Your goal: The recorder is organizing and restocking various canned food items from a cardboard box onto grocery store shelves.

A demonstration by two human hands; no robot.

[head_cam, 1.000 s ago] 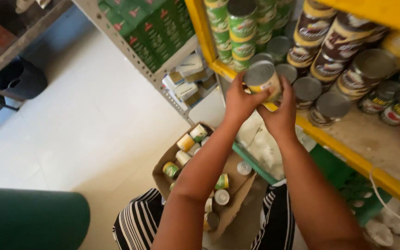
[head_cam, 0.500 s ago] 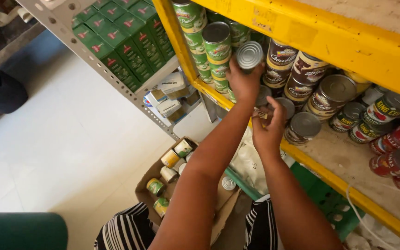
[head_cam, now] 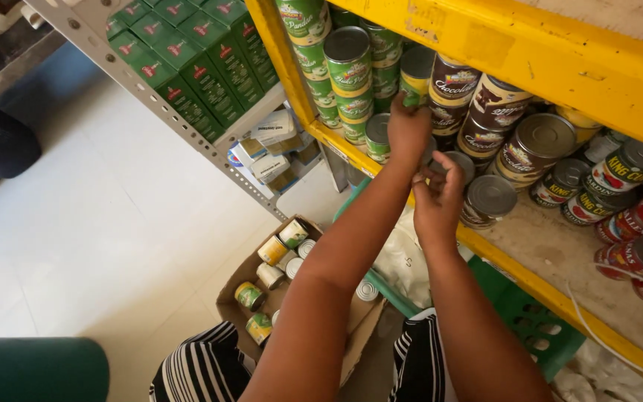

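While both arms reach up from below, this is how the scene stands:

Left hand [head_cam: 408,128]: raised to the yellow shelf [head_cam: 500,249], fingers closed around a green-labelled can [head_cam: 415,74] that it presses into the row of green cans [head_cam: 348,63].

Right hand [head_cam: 437,197]: just under the left one, fingers bent and loosely curled near a small silver-topped can [head_cam: 458,165]; if it really grips it, I cannot tell.

Where the can is: at the shelf, between the green cans and the brown-labelled cans [head_cam: 494,112], upright as far as it shows, partly hidden by the fingers.

What changed: one second ago both hands held the can together, in front of the shelf edge. Half a second ago the left hand alone carried it higher. Now it is among the stacked cans, and the right hand has dropped away from it.

What this means: I judge the can is almost seated in its row, only the left hand remains on it.

Below: an open cardboard box [head_cam: 236,286] on the pale floor, with several small cans [head_cam: 271,251] inside.

Beside: green cartons [head_cam: 187,67] on a grey metal rack.
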